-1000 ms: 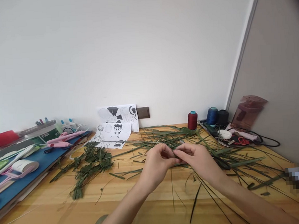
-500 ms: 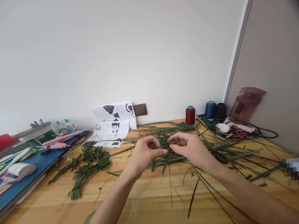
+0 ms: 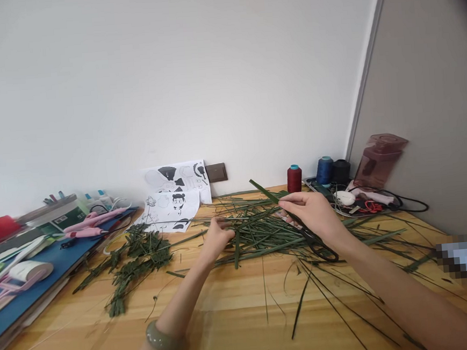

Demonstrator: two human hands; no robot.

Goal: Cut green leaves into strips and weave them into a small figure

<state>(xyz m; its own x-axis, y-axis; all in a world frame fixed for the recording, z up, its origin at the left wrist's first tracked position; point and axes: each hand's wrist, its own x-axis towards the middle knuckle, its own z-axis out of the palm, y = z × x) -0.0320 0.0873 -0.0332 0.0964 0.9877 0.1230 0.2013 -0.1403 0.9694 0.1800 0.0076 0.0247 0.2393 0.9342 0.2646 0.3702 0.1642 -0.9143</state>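
Note:
My right hand (image 3: 313, 214) pinches a flat green leaf strip (image 3: 264, 190), which sticks up and to the left above the pile. Beneath that hand, black-handled scissors (image 3: 322, 248) lie on the table, their blades mostly hidden. My left hand (image 3: 217, 238) is at the left edge of the heap of cut green leaf strips (image 3: 262, 232), its fingers curled in. A thin line passes by its fingertips; whether the fingers hold it is unclear. Left of that hand lie woven or folded green leaf pieces (image 3: 142, 252) with thin stems.
Printed cartoon sheets (image 3: 179, 201) lean on the wall. A red thread spool (image 3: 294, 179) stands behind the heap. At right are a blue spool (image 3: 324, 170), a tray (image 3: 352, 214) of small items and a pink bottle (image 3: 381, 160). Pink glue guns (image 3: 86, 231) lie on the left.
My hands have come apart from the middle of the heap. The left moved left and down; the right moved right and now holds a leaf strip up.

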